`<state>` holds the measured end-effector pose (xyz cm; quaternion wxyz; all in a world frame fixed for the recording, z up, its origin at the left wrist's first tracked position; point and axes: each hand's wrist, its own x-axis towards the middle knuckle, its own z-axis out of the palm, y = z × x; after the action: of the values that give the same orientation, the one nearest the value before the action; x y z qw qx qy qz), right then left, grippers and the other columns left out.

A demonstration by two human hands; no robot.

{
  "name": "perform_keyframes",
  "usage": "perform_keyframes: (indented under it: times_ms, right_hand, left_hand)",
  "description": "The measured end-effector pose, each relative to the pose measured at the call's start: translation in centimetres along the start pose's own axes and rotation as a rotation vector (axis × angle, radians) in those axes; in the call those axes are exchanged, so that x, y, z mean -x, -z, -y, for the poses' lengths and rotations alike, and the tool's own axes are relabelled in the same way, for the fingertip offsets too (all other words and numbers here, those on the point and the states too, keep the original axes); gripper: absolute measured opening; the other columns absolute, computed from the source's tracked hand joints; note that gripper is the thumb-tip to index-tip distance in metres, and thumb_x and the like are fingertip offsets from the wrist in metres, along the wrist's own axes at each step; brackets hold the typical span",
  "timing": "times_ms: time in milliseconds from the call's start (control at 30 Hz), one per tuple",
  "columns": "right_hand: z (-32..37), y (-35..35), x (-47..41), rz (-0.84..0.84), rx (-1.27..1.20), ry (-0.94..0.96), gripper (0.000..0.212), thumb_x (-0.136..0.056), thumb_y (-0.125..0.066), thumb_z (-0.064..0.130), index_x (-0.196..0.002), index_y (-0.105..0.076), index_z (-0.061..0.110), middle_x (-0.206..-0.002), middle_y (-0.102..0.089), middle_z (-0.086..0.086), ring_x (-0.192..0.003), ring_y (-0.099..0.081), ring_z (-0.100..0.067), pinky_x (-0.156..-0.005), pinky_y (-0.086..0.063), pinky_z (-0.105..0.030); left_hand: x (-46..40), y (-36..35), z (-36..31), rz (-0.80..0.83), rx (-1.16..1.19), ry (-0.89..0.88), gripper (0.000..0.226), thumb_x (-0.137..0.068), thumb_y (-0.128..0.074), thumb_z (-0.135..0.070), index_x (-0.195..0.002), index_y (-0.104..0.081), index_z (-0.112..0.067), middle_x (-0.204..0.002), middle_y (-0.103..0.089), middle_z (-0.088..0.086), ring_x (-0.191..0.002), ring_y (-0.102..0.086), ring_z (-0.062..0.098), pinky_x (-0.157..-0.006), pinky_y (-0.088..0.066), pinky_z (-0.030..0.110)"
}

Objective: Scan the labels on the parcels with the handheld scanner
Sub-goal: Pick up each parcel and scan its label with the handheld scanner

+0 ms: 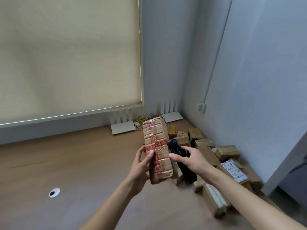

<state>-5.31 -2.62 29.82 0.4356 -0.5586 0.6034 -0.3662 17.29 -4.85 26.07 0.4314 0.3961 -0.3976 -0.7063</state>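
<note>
Mostly hidden, the scanner [181, 161] sits gripped in the right hand [191, 159]; the left hand [142, 163] holds a taped parcel [157, 146] upright above a brown table [66, 163], labels unreadable, blind [66, 55] behind.

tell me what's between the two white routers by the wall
In the head view, a tangle of yellow and white cables lies between the left router and the right router.

parcel and scanner lying side by side
parcel [157, 150] sitting left of scanner [180, 161], loose parcels [216, 161] lying behind and right on the desk [74, 163]
</note>
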Motion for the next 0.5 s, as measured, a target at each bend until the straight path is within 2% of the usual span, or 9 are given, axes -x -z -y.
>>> perform_keyframes:
  times_ms: [67, 167, 233, 333, 400, 500]
  right_hand:
    - [1.1, -0.2, 0.8, 0.0, 0.015, 0.022, 0.067, -0.066, -0.085, 0.071, -0.122, -0.072, 0.035, -0.108, -0.077, 0.016, -0.104, -0.072, -0.006, -0.08, -0.053, -0.023]
    - [2.3, -0.2, 1.4, -0.086, 0.114, 0.093, 0.067, -0.066, -0.084, 0.071, -0.121, -0.072, 0.034, -0.108, -0.076, 0.016, -0.105, -0.07, -0.005, -0.085, -0.053, -0.026]
    - [2.9, -0.2, 1.7, -0.126, 0.18, 0.142, 0.078, -0.064, -0.085, 0.072, -0.129, -0.069, 0.034, -0.117, -0.073, 0.016, -0.112, -0.066, -0.004, -0.095, -0.053, -0.029]
    - [3.6, -0.2, 2.2, -0.139, 0.186, 0.197, 0.094, -0.064, -0.087, 0.068, -0.145, -0.058, 0.028, -0.13, -0.067, 0.012, -0.123, -0.06, -0.01, -0.1, -0.05, -0.028]
    - [4.0, -0.2, 2.4, -0.152, 0.194, 0.228, 0.094, -0.065, -0.089, 0.064, -0.146, -0.057, 0.027, -0.131, -0.066, 0.012, -0.124, -0.059, -0.01, -0.098, -0.049, -0.025]
    - [4.3, -0.2, 2.7, -0.152, 0.199, 0.236, 0.094, -0.067, -0.09, 0.061, -0.147, -0.056, 0.025, -0.134, -0.066, 0.008, -0.126, -0.059, -0.012, -0.101, -0.051, -0.029]
  left_hand:
    - [1.2, 0.0, -0.7, -0.016, -0.026, -0.017, 0.073, -0.067, -0.085, -0.054, -0.131, -0.05, -0.047, -0.122, -0.072, 0.004, -0.108, -0.071, 0.028, -0.077, -0.061, 0.051]
    - [2.2, -0.2, -1.6, -0.085, -0.113, -0.09, 0.069, -0.074, -0.084, -0.053, -0.132, -0.048, -0.048, -0.113, -0.075, 0.0, -0.103, -0.073, 0.018, -0.072, -0.062, 0.04]
    - [2.5, -0.7, -2.2, -0.132, -0.163, -0.15, 0.075, -0.072, -0.084, -0.054, -0.135, -0.045, -0.048, -0.116, -0.072, 0.003, -0.107, -0.07, 0.017, -0.077, -0.061, 0.037]
    - [2.9, -1.7, -3.2, -0.168, -0.203, -0.218, 0.08, -0.065, -0.086, -0.057, -0.131, -0.042, -0.052, -0.122, -0.064, 0.002, -0.114, -0.063, 0.018, -0.095, -0.056, 0.045]
    - [3.1, -2.4, -3.6, -0.181, -0.259, -0.257, 0.07, -0.067, -0.086, -0.054, -0.125, -0.046, -0.051, -0.119, -0.065, -0.004, -0.113, -0.062, 0.015, -0.095, -0.055, 0.043]
    - [3.7, -3.0, -4.2, -0.154, -0.317, -0.307, 0.055, -0.072, -0.083, -0.054, -0.121, -0.059, -0.047, -0.109, -0.072, -0.015, -0.106, -0.066, 0.007, -0.087, -0.055, 0.032]
